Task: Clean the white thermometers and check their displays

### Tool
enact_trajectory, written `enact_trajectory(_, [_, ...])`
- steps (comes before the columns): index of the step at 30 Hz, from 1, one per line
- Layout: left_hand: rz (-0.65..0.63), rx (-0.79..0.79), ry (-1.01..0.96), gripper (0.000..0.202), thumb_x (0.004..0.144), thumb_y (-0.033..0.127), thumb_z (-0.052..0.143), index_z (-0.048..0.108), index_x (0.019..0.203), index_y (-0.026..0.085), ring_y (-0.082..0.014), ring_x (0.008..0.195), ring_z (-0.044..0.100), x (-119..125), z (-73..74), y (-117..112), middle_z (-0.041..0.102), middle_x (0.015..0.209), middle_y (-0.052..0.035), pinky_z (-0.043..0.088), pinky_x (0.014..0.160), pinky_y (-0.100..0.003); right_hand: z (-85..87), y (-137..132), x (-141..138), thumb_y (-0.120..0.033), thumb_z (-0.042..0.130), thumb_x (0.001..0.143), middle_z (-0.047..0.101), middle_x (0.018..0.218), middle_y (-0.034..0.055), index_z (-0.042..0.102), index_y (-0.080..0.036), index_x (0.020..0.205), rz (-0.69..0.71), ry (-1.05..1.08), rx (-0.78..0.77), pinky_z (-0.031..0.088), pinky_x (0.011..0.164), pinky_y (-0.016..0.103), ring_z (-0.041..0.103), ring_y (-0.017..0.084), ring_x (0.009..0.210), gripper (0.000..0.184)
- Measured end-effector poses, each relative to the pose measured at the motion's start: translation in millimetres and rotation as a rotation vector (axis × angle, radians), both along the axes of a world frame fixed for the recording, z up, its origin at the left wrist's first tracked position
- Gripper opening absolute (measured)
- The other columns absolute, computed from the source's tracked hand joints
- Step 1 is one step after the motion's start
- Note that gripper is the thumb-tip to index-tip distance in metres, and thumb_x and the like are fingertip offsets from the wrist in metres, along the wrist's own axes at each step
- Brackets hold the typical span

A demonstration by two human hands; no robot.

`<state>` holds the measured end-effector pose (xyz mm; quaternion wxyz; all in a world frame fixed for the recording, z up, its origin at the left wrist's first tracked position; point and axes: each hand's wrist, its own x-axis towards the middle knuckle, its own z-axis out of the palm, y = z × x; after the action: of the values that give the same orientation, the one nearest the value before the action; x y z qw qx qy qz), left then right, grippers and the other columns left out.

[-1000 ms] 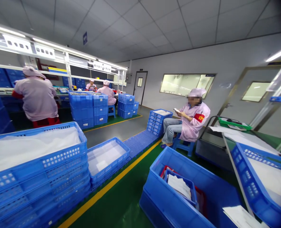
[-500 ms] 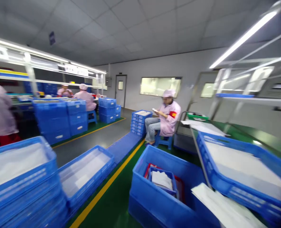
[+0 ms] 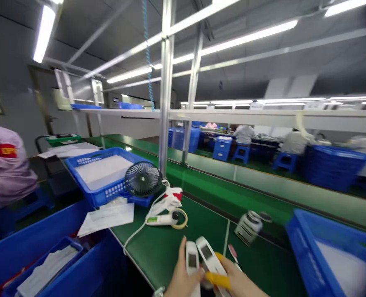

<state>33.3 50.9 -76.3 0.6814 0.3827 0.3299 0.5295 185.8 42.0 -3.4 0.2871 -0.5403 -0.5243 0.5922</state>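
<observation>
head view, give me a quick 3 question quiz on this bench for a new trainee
1. True or false: the small black round fan stands on the floor.
2. How many slim white plastic devices with dark screens do the left hand and right hand hold together? A one, B two, C four.
3. Fill in: the yellow piece lies against the ____ hand.
Key: 1 false, it stands on the green bench top beside the blue perforated plastic crate. 2 B, one in each. 3 right.
</observation>
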Motion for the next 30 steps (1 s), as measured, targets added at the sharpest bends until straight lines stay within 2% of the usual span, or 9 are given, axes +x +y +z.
enact_trajectory(3, [0.100,-0.057,-0.034,0.090,0.069,0.044,0.071,0.022,0.142,0.022,-0.0231,0.100,0.057,-4,1.0,-8,0.057,0.118,-0.0113,0.045,0.084,-0.032,1.3,-5,-7,-0.028,0.067,0.069,0.065,0.075,0.0020,0.058,-0.015,0.087,-0.021,0.220,-0.086,0.044,0.063,0.026,0.059,0.013,0.062,0.024])
enact_trajectory(6, [0.175,-0.156,-0.150,0.071,0.075,0.044,0.064,0.036,0.136,0.022,-0.0175,0.084,0.060,-6,1.6,-11,0.063,0.104,-0.0068,0.046,0.072,-0.026,-3.6,-7,-13,-0.031,0.060,0.073,0.066,0.086,0.0041,0.054,-0.017,0.096,-0.044,0.288,-0.174,0.047,0.068,0.028,0.063,0.015,0.070,0.028])
enact_trajectory(9, [0.190,-0.222,-0.216,0.066,0.081,0.045,0.056,0.029,0.139,0.029,-0.0138,0.060,0.056,-5,0.4,-11,0.063,0.079,0.0001,0.046,0.058,-0.027,-12.5,-8,-15,-0.028,0.057,0.074,0.066,0.093,0.0054,0.050,-0.019,0.107,-0.040,0.313,-0.247,0.049,0.073,0.031,0.065,0.017,0.079,0.034])
enact_trajectory(12, [0.190,-0.299,-0.283,0.065,0.083,0.041,0.054,0.024,0.140,0.031,-0.0135,0.053,0.056,-2,5.7,-12,0.059,0.069,0.0029,0.046,0.054,-0.027,-16.5,-10,-15,-0.025,0.058,0.073,0.066,0.098,0.0047,0.048,-0.021,0.111,-0.024,0.332,-0.264,0.049,0.080,0.034,0.064,0.019,0.087,0.040])
enact_trajectory(15, [0.191,-0.334,-0.350,0.057,0.082,0.034,0.053,0.032,0.135,0.031,-0.0149,0.058,0.060,-1,22.4,-16,0.061,0.072,0.0031,0.049,0.062,-0.031,-11.3,-13,-14,-0.026,0.062,0.073,0.064,0.106,0.0052,0.049,-0.022,0.112,0.001,0.351,-0.240,0.048,0.083,0.035,0.062,0.020,0.095,0.042])
enact_trajectory(17, [0.191,-0.320,-0.397,0.045,0.082,0.031,0.054,0.044,0.125,0.028,-0.0173,0.074,0.064,0,36.8,-18,0.065,0.083,0.0012,0.050,0.075,-0.033,-4.8,-16,-12,-0.029,0.065,0.072,0.061,0.114,0.0055,0.050,-0.023,0.111,0.017,0.368,-0.212,0.048,0.084,0.034,0.059,0.020,0.101,0.042])
enact_trajectory(21, [0.100,-0.342,-0.432,0.029,0.082,0.033,0.053,0.058,0.106,0.017,-0.0264,0.086,0.064,0,58.6,-24,0.067,0.092,-0.0071,0.047,0.083,-0.043,8.0,-21,-6,-0.036,0.066,0.075,0.058,0.119,0.0051,0.051,-0.024,0.112,0.057,0.406,-0.154,0.048,0.084,0.033,0.056,0.020,0.105,0.042])
enact_trajectory(23, [0.072,-0.359,-0.438,0.029,0.083,0.035,0.052,0.059,0.104,0.015,-0.0276,0.085,0.064,0,62.7,-26,0.067,0.093,-0.0086,0.047,0.083,-0.044,12.1,-23,-5,-0.038,0.064,0.077,0.058,0.116,0.0053,0.049,-0.024,0.115,0.080,0.410,-0.132,0.048,0.081,0.033,0.058,0.020,0.102,0.043])
enact_trajectory(30, [0.055,-0.326,-0.515,0.022,0.086,0.030,0.051,0.058,0.104,0.019,-0.0229,0.091,0.062,-4,63.9,-33,0.066,0.093,-0.0037,0.046,0.088,-0.037,14.7,-26,-3,-0.043,0.063,0.078,0.062,0.107,0.0044,0.049,-0.023,0.115,0.100,0.321,-0.140,0.049,0.071,0.026,0.061,0.016,0.088,0.044])
